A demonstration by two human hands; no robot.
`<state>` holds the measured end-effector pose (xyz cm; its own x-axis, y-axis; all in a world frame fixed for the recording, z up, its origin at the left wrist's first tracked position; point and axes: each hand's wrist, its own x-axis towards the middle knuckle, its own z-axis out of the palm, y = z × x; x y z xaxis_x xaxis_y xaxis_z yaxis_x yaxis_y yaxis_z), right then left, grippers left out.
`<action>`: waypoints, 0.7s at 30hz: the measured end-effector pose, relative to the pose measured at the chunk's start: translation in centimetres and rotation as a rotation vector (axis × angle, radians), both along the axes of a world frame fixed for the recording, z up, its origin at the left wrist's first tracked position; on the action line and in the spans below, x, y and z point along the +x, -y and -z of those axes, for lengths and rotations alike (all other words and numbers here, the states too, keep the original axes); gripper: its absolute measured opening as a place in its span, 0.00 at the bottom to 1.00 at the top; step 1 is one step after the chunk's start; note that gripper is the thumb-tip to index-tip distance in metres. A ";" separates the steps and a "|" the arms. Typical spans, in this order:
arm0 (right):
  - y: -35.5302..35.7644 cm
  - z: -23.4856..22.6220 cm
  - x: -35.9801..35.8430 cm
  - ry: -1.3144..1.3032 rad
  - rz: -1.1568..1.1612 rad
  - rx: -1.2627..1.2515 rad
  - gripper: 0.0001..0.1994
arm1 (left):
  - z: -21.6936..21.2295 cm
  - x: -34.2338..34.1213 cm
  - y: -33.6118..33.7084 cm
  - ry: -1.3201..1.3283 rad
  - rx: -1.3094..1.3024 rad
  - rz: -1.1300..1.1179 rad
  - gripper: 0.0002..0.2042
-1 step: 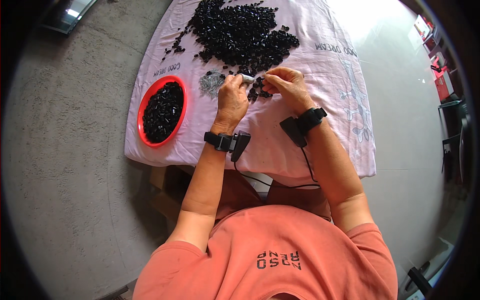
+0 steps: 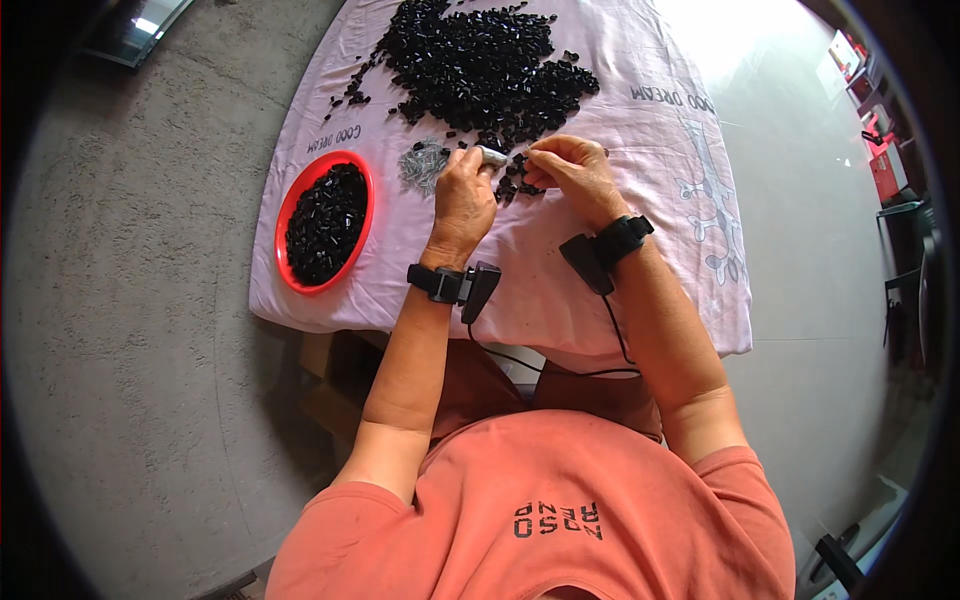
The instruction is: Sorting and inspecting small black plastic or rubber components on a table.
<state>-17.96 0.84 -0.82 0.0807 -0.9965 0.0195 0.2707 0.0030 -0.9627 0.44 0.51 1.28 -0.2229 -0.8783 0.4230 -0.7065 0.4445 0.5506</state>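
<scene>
Grey concrete floor [image 2: 130, 330] all around, bright glare upper right. Counter [image 2: 640, 300] covered by a pale pink cloth [image 2: 660, 130] with printed lettering and a faint drawing; cloth hangs over the near edge.

Big pile of small black parts [image 2: 480, 65] at the far middle of the cloth, loose ones scattered to its left and near side. Red round bowl [image 2: 325, 222] on the left part of the cloth, well filled with the same black parts. Small heap of thin grey metal bits [image 2: 424, 163] between bowl and hands, just beside the left hand.

Person in an orange shirt, both forearms coming up from the lower edge, black wrist straps with small black devices, a cable running down from the right one.

Left hand [image 2: 463, 200] clenched, fingers pinching a small light-grey piece [image 2: 492, 155] that sticks out at the fingertips, just above the cloth near the pile's near edge. Right hand [image 2: 575, 172] close to it, fingers curled together and pinched; whatever it grips is too small to tell. A few black parts lie between and under the two hands.
</scene>
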 end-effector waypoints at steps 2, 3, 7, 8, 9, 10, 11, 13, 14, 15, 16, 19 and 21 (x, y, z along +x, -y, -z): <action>-0.2 -0.1 0.1 -0.001 -0.041 0.001 0.09 | -0.5 -0.1 -0.1 -0.102 0.025 -0.003 0.05; -0.2 -0.2 0.1 -0.005 -0.059 -0.007 0.09 | -0.8 -0.2 -0.2 -0.221 0.111 -0.004 0.05; -0.6 -0.5 0.5 0.019 -0.159 0.009 0.09 | -1.4 -0.6 -0.6 -0.661 0.324 0.045 0.05; -0.8 -0.5 0.7 0.023 -0.171 0.005 0.09 | -1.4 -0.7 -0.5 -0.764 0.343 0.073 0.06; -0.9 -0.6 0.8 0.027 -0.184 0.002 0.10 | -1.3 -0.9 -0.6 -0.803 0.373 0.081 0.06; -1.0 -0.6 0.8 0.032 -0.195 -0.001 0.10 | -1.5 -1.3 -0.9 -0.841 0.403 0.089 0.06; -1.0 -0.6 0.9 0.024 -0.200 0.002 0.10 | -1.5 -1.5 -1.0 -0.878 0.434 0.098 0.06; -1.0 -0.7 1.0 0.008 -0.209 0.009 0.10 | -1.0 -1.4 -0.8 -0.922 0.432 0.118 0.06; -1.0 -0.7 1.1 0.009 -0.214 0.011 0.10 | -0.7 -1.3 -0.7 -0.943 0.431 0.128 0.06; -1.0 -0.8 1.1 0.010 -0.219 0.013 0.10 | -0.4 -1.3 -0.6 -0.966 0.433 0.132 0.06; -1.0 -0.8 1.1 0.011 -0.224 0.015 0.10 | -0.4 -1.4 -0.6 -0.989 0.435 0.136 0.05; -1.1 -1.0 1.2 0.014 -0.213 0.031 0.10 | -0.3 -1.4 -0.7 -1.055 0.475 0.137 0.05; -1.1 -0.8 1.2 0.025 -0.219 0.026 0.10 | -0.2 -1.4 -0.7 -1.109 0.510 0.136 0.05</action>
